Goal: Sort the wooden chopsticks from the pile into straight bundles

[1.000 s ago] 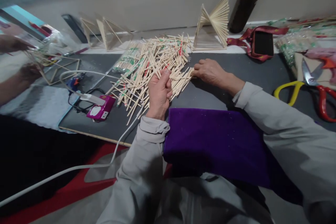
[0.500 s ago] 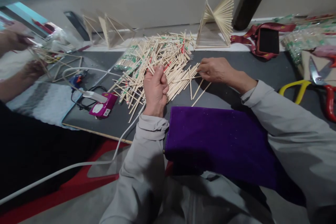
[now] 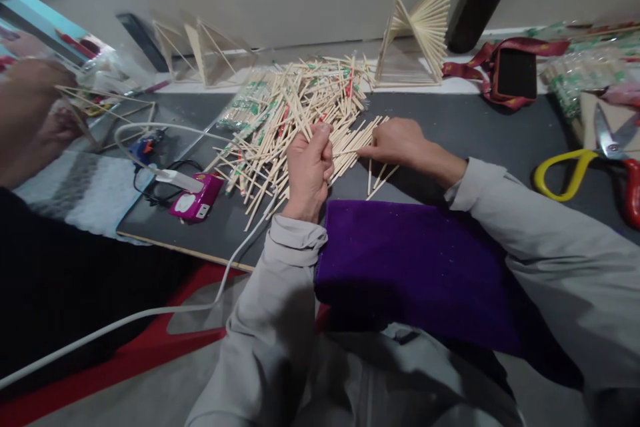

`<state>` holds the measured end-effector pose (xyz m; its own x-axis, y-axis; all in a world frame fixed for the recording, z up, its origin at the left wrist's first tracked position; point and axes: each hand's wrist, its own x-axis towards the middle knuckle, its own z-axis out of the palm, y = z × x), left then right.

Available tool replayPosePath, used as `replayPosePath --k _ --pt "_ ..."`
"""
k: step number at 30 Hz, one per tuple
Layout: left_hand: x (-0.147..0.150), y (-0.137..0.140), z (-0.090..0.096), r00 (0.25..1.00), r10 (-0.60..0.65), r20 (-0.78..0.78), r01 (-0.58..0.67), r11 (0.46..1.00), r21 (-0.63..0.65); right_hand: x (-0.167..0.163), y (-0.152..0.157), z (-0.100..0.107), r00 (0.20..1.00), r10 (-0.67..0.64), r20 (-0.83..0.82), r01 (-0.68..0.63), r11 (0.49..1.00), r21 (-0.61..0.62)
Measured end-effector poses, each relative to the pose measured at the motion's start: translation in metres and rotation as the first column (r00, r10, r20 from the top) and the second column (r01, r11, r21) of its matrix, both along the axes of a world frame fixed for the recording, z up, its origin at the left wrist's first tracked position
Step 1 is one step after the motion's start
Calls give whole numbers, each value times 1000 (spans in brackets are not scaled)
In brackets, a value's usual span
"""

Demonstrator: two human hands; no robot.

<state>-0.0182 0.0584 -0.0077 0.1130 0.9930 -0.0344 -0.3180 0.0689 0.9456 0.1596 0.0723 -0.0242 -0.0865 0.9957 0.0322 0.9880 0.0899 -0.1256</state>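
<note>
A heap of pale wooden chopsticks (image 3: 320,93) lies loose on the dark tabletop. At its near edge my left hand (image 3: 310,163) is closed around several chopsticks, whose ends stick out above the fist. My right hand (image 3: 400,143), just to the right, is closed with its thumb and finger pinching at the end of a single chopstick (image 3: 345,153) that points toward my left hand. More sticks lie beneath and behind the right hand, and its curled fingers are partly hidden.
A twisted stick model (image 3: 420,30) stands at the wall. A purple cloth (image 3: 410,260) covers the near edge. To the left are a magenta power adapter (image 3: 197,197), a white cord (image 3: 175,310) and a co-worker's hands (image 3: 35,107) at a stick frame. Scissors (image 3: 565,177) lie right.
My right hand has moved left and slightly down, closer to my left hand. My left hand has shifted a little to the right, still closed on its chopsticks. The co-worker's hand has moved.
</note>
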Motion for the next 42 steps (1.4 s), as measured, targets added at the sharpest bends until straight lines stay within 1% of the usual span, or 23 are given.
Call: replayPosePath --k 1,3,4,5,6,7,9,10,11,12,13,15,18,20,23,26,28,31,34,38,40,42 --pt "1 0 -1 1000 -8 -6 8 1000 -9 -5 1 0 1000 -5 -25 5 1000 -18" --pt "2 -1 -4 999 -38 -16 38 999 -24 -10 2 0 991 -27 -132 19 998 -65" --pt "2 -1 -5 998 -61 -18 61 998 -28 -10 3 1 974 -48 -221 29 996 -86" --pt "3 0 -7 996 -88 -18 88 996 -31 -7 2 2 936 -72 -344 39 994 -103" --pt "3 0 -9 993 -116 -19 116 993 -34 -3 2 4 868 -94 -488 44 993 -113" --pt "4 1 -11 990 -142 -21 141 989 -36 2 1 6 767 -106 -633 42 992 -115" --pt "5 2 -14 984 -178 -33 176 983 -42 12 -2 10 502 -112 -857 33 993 -111" --pt "5 3 -16 981 -187 -43 185 982 -47 15 -4 11 388 -109 -915 22 994 -110" --pt "5 3 -17 980 -194 -51 191 980 -51 18 -5 13 326 -100 -940 5 995 -103" --pt "6 4 -19 978 -199 -57 196 979 -55 20 -7 14 295 -88 -951 -9 995 -95" --pt "6 4 -20 977 -204 -60 201 978 -57 20 -8 16 286 -79 -955 -19 996 -88" --pt "5 5 -21 976 -210 -50 207 977 -49 20 -10 17 299 -67 -952 -34 996 -80" --pt "4 4 -19 974 -223 -40 222 975 -30 20 -13 19 302 -100 -948 -50 991 -121" --pt "4 2 -18 969 -237 -67 235 971 -35 21 -15 19 272 -166 -948 -45 982 -185" --pt "6 -2 -18 951 -265 -159 258 964 -65 21 -17 19 207 -254 -945 -24 964 -264" --pt "10 -6 -22 921 -308 -241 293 951 -97 21 -19 22 158 -260 -952 -48 961 -271" --pt "12 -8 -26 907 -335 -254 321 942 -97 20 -21 23 149 -239 -960 -88 963 -253" --pt "13 -7 -29 888 -398 -228 381 917 -117 19 -25 24 162 -202 -966 -142 964 -225" --pt "11 -5 -29 878 -451 -161 434 891 -131 17 -27 23 205 -153 -967 -177 966 -191" --pt "11 -5 -29 887 -438 -145 432 899 -72 13 -28 22 296 -48 -954 -166 981 -101" --pt "11 -6 -29 888 -437 -145 435 899 -42 10 -28 22 318 -25 -948 -143 987 -74" --pt "11 -7 -27 899 -419 -128 420 907 -27 7 -30 22 338 -27 -941 -131 989 -75"
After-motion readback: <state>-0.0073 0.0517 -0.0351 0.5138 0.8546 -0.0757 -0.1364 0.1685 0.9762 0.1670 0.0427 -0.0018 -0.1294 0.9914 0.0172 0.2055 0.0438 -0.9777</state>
